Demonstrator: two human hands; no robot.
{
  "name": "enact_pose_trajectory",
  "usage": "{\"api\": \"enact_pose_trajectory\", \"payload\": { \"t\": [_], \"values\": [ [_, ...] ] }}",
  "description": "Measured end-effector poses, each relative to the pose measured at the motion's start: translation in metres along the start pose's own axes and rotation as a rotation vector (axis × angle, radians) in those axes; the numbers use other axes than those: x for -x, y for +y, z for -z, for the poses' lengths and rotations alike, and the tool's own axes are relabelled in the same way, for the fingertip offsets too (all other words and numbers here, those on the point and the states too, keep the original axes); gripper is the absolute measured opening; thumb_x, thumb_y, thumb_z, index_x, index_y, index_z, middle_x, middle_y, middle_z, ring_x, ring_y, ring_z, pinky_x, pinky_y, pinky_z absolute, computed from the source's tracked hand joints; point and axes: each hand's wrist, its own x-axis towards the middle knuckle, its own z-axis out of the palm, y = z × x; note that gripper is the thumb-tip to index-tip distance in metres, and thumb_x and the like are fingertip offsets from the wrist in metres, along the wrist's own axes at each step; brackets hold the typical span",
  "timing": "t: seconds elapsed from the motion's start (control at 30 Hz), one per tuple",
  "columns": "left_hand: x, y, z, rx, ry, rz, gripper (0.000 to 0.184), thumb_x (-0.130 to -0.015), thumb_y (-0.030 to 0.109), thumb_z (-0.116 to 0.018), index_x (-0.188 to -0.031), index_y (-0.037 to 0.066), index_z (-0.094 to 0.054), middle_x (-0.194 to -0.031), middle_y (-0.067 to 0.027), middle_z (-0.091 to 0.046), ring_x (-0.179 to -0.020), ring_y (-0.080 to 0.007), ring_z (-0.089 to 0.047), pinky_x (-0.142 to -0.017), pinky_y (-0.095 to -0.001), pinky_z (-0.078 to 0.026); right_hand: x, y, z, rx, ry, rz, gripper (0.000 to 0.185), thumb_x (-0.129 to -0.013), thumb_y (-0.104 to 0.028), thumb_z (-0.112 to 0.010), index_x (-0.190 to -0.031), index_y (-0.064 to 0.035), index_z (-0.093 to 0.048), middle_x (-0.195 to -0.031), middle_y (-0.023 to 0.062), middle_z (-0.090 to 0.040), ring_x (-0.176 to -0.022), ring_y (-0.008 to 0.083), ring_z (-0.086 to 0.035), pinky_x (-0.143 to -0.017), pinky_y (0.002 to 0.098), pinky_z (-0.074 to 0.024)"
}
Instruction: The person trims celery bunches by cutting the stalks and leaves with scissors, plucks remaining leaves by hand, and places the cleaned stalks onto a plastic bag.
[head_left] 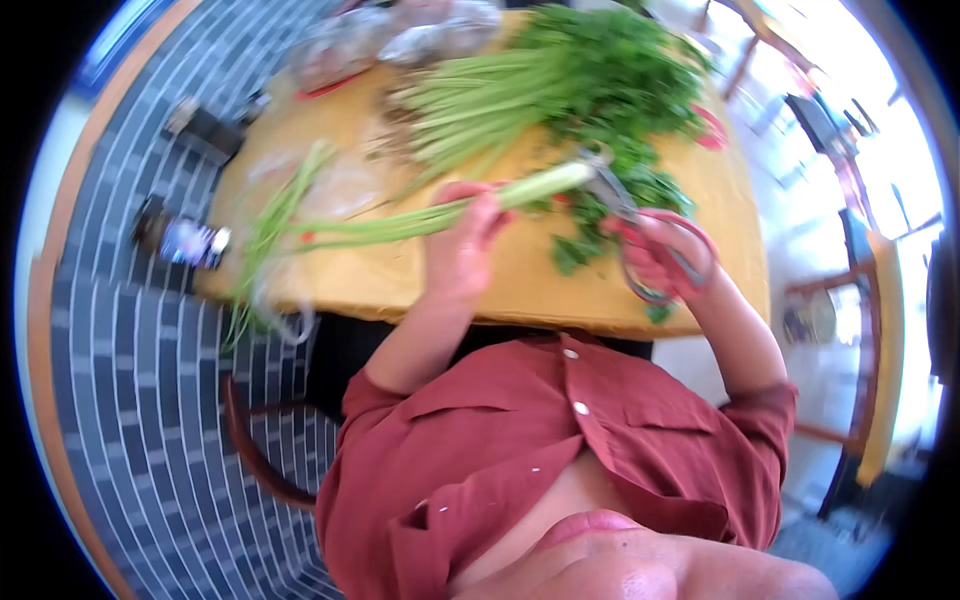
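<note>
My left hand (465, 235) is closed around a bunch of celery stalks (545, 185), held level above the table. Its pale base end points right, while the thin stalk ends reach left. In my right hand (668, 252) is a pair of scissors (615, 192), fingers through the handle loops. The blades meet the base end of the held celery; whether they are cutting into it I cannot tell. Beyond both hands lies a large pile of leafy celery (590, 75). Loose leaves (575, 250) lie under the scissors.
Thin green stalks (265, 235) lie on a clear plastic bag (345, 185) at the table's left. Filled plastic bags (345, 45) stand at the back left. A dark box (205, 130) and a jar (190, 243) sit by the tiled wall. Chairs (865, 350) stand at the right.
</note>
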Motion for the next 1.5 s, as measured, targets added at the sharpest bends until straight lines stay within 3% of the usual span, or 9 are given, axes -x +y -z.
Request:
{"api": "enact_pose_trajectory", "payload": {
  "t": [0.2,0.3,0.47,0.77,1.17,1.27,1.37,1.4,1.5],
  "values": [
    [0.006,0.007,-0.007,0.060,-0.043,0.023,0.012,-0.085,0.003,-0.060,-0.095,0.004,-0.054,-0.102,-0.0153,-0.061,-0.092,-0.0216,-0.062,-0.077,-0.0314,-0.055,-0.007,0.012,0.026,-0.376,-0.315,-0.014,0.043,-0.095,-0.034,-0.045,-0.121,0.0003,-0.045,-0.066,0.0031,-0.044,-0.047,0.0086,-0.038,-0.037,0.0206,-0.0299],
    [0.006,0.007,-0.007,0.032,-0.087,0.013,0.012,-0.085,0.002,-0.059,-0.095,0.006,-0.056,-0.103,-0.0150,-0.061,-0.093,-0.0207,-0.062,-0.078,-0.0315,-0.055,0.000,0.004,0.005,0.108,0.003,0.112,0.043,-0.095,-0.034,-0.046,-0.118,0.0017,-0.045,-0.069,0.0046,-0.047,-0.048,0.0092,-0.040,-0.038,0.0214,-0.0300],
    [0.013,0.011,-0.011,-0.072,-0.136,-0.036,0.010,-0.085,0.002,-0.059,-0.094,0.004,-0.056,-0.104,-0.0152,-0.061,-0.093,-0.0200,-0.061,-0.078,-0.0315,-0.055,0.002,-0.003,-0.020,0.413,0.071,0.193,0.048,-0.090,-0.039,-0.053,-0.114,0.0021,-0.046,-0.067,0.0030,-0.047,-0.058,0.0109,-0.044,-0.050,0.0232,-0.0365],
    [0.014,0.005,-0.008,-0.040,-0.101,-0.013,0.008,-0.085,0.002,-0.059,-0.093,0.003,-0.057,-0.104,-0.0147,-0.061,-0.091,-0.0188,-0.061,-0.077,-0.0300,-0.055,0.005,-0.002,-0.020,0.312,0.145,0.124,0.037,-0.091,-0.029,-0.056,-0.107,0.0027,-0.048,-0.063,0.0009,-0.043,-0.047,0.0063,-0.037,-0.039,0.0186,-0.0294],
    [0.015,0.000,-0.008,-0.054,-0.082,0.029,0.009,-0.085,0.003,-0.059,-0.094,0.004,-0.057,-0.105,-0.0154,-0.060,-0.091,-0.0195,-0.061,-0.077,-0.0306,-0.055,0.008,0.003,-0.007,0.376,0.208,0.055,0.036,-0.091,-0.032,-0.055,-0.106,0.0003,-0.050,-0.057,-0.0013,-0.041,-0.040,0.0052,-0.035,-0.035,0.0183,-0.0262],
    [0.009,0.019,0.004,-0.059,-0.076,-0.116,0.012,-0.085,0.004,-0.060,-0.096,0.004,-0.056,-0.105,-0.0158,-0.060,-0.091,-0.0209,-0.061,-0.078,-0.0318,-0.055,0.012,-0.002,-0.010,0.462,0.244,0.080,0.039,-0.090,-0.033,-0.054,-0.108,0.0008,-0.050,-0.058,-0.0010,-0.042,-0.041,0.0057,-0.036,-0.036,0.0186,-0.0265],
    [0.001,0.065,0.024,-0.171,0.114,-0.337,0.016,-0.085,0.003,-0.060,-0.100,0.006,-0.054,-0.104,-0.0168,-0.061,-0.094,-0.0238,-0.061,-0.079,-0.0326,-0.055,0.017,-0.012,-0.002,0.483,0.255,0.121,0.040,-0.090,-0.034,-0.053,-0.109,0.0018,-0.050,-0.058,-0.0009,-0.042,-0.042,0.0059,-0.036,-0.037,0.0188,-0.0267],
    [-0.005,0.084,0.040,-0.127,0.079,-0.416,0.014,-0.085,0.003,-0.059,-0.098,0.005,-0.055,-0.103,-0.0169,-0.061,-0.093,-0.0239,-0.062,-0.078,-0.0316,-0.056,0.017,-0.015,0.003,0.468,0.239,0.125,0.043,-0.089,-0.035,-0.055,-0.110,0.0024,-0.050,-0.058,-0.0007,-0.043,-0.042,0.0058,-0.037,-0.037,0.0184,-0.0270],
    [-0.022,0.140,0.083,-0.192,0.300,-0.581,0.009,-0.083,0.000,-0.060,-0.092,0.001,-0.058,-0.100,-0.0163,-0.062,-0.084,-0.0216,-0.064,-0.076,-0.0308,-0.057,0.020,-0.019,0.007,0.444,0.201,0.133,0.044,-0.088,-0.035,-0.057,-0.110,0.0027,-0.049,-0.059,-0.0004,-0.044,-0.042,0.0057,-0.037,-0.037,0.0179,-0.0274]
  ]
}}
